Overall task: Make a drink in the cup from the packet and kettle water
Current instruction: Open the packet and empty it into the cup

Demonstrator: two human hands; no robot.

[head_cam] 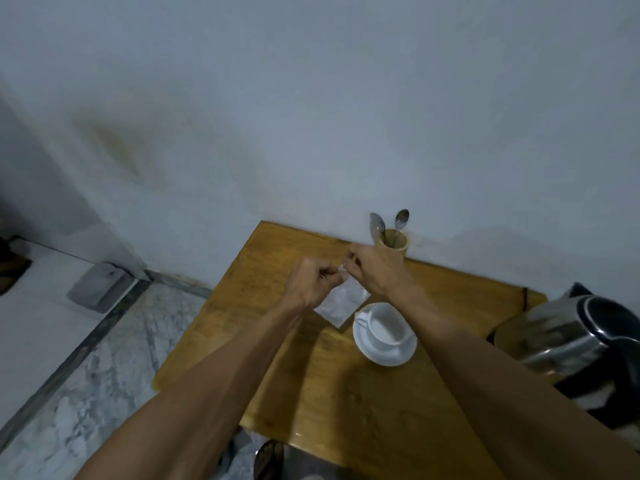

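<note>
A white packet [341,301] hangs above the wooden table [332,386], pinched at its top edge by both hands. My left hand [317,284] grips the left part of that edge and my right hand [372,268] grips the right part, fingertips nearly touching. Just right of and below the packet stands a white cup [386,323] on a white saucer [388,353]; the cup looks empty. A steel kettle [571,341] with a black lid and handle sits at the table's right edge, blurred.
A wooden holder [394,244] with two metal spoons [401,218] stands by the wall behind my right hand. The white wall runs along the table's far side. Marble floor [86,375] lies to the left, with a grey block [98,287] near the wall.
</note>
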